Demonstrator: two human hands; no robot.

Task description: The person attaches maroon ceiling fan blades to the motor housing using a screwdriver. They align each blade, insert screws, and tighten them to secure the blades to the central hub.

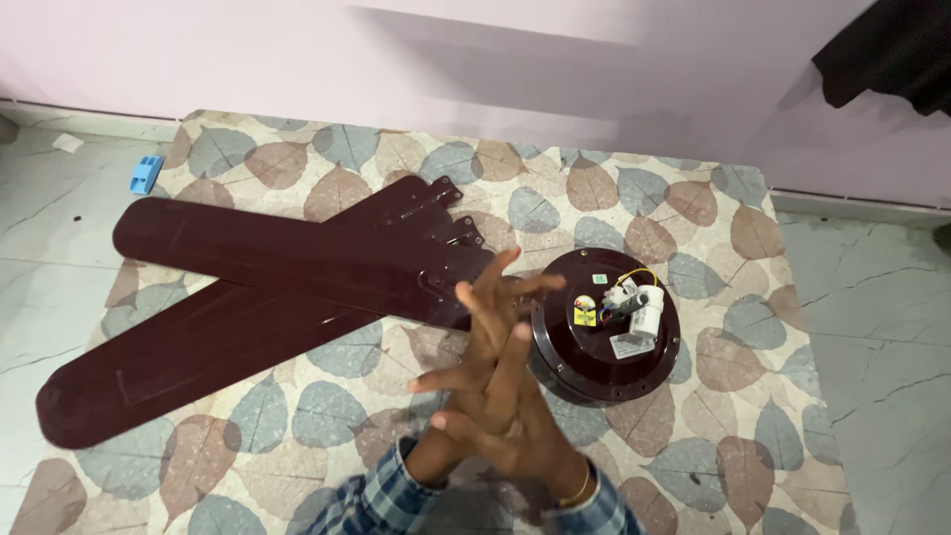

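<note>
Both hands, left hand (pixel 466 381) & right hand (pixel 515 416), pressed palm to palm, fingers splayed, gripping nothing. Dark-brown round metal fan motor (pixel 604 325) sits just right of fingertips; maroon long fan blades (pixel 267 297) lie left. Best part hands before touching wiring.

Yellow label (pixel 585 314) on fan motor (pixel 570 367)

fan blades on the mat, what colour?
Dark maroon-brown, glossy; the fan blades lie crossed on the leaf-patterned mat. Head view.
</note>
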